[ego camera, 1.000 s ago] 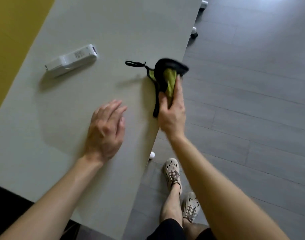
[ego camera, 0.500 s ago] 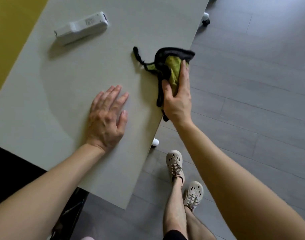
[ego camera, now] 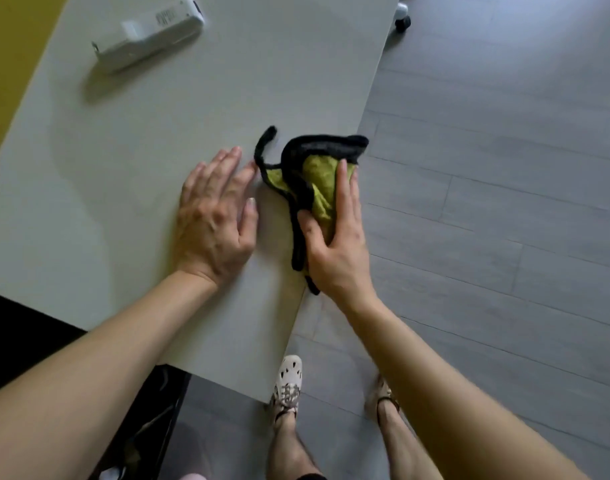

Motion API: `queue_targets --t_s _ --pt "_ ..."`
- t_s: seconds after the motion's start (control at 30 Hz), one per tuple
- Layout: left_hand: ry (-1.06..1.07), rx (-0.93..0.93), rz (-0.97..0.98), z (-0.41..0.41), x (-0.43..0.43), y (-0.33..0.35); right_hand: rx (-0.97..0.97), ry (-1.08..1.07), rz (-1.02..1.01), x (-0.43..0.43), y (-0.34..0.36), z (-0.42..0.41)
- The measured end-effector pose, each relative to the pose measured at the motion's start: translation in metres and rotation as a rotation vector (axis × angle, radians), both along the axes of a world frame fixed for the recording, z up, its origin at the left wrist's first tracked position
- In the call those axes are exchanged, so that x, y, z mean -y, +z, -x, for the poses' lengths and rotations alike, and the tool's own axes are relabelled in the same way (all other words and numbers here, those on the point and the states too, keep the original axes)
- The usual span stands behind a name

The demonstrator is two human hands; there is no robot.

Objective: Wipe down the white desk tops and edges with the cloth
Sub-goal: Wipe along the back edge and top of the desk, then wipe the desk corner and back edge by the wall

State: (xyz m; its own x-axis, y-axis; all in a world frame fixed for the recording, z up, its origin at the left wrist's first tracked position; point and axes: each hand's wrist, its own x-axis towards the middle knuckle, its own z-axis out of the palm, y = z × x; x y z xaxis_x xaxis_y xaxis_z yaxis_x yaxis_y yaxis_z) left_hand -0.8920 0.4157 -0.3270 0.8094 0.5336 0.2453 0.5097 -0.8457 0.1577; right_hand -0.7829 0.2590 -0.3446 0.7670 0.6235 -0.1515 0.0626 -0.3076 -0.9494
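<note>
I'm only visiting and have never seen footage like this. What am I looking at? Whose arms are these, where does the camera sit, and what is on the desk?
There is no machine here: a person is working with bare hands. The one current picture comes from a wide-angle camera worn on the person's head and looking down. That is why you see both forearms and, below, the shoes on the grey floor. The left hand lies flat and open on the white desk. The right hand holds a green cloth with black trim against the desk's right edge, thumb on top. Farther back, a white device that looks like a remote lies on the desk.
</note>
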Motion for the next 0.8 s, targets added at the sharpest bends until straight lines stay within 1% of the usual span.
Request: queue_targets --t_s 0.1,0.2,0.27,0.4,0.47,0.57,0.7,0.8 --pt "0.019 0.007 -0.003 -0.002 0.000 -0.001 0.048 -0.130 0.001 -0.035 -0.003 -0.039" --pt "0.017 0.019 -0.018 -0.002 0.002 -0.004 0.039 -0.138 -0.020 -0.031 -0.004 -0.023" --pt "0.001 0.024 -0.037 0.000 0.002 -0.005 0.031 -0.111 -0.026 -0.005 -0.004 0.020" --pt "-0.016 0.030 -0.063 0.001 0.000 -0.010 -0.062 -0.042 0.034 0.070 0.014 0.151" --pt "-0.006 0.046 -0.069 0.000 -0.001 -0.013 -0.085 -0.022 0.045 0.084 0.020 0.175" --pt "-0.010 0.054 -0.068 -0.003 -0.003 -0.016 -0.028 -0.059 0.074 0.058 0.014 0.131" --pt "0.011 0.022 -0.014 -0.003 -0.002 -0.012 -0.014 -0.235 0.075 0.003 0.002 0.054" --pt "0.018 -0.005 0.006 -0.005 -0.002 -0.012 -0.025 -0.287 0.064 0.001 0.004 0.057"
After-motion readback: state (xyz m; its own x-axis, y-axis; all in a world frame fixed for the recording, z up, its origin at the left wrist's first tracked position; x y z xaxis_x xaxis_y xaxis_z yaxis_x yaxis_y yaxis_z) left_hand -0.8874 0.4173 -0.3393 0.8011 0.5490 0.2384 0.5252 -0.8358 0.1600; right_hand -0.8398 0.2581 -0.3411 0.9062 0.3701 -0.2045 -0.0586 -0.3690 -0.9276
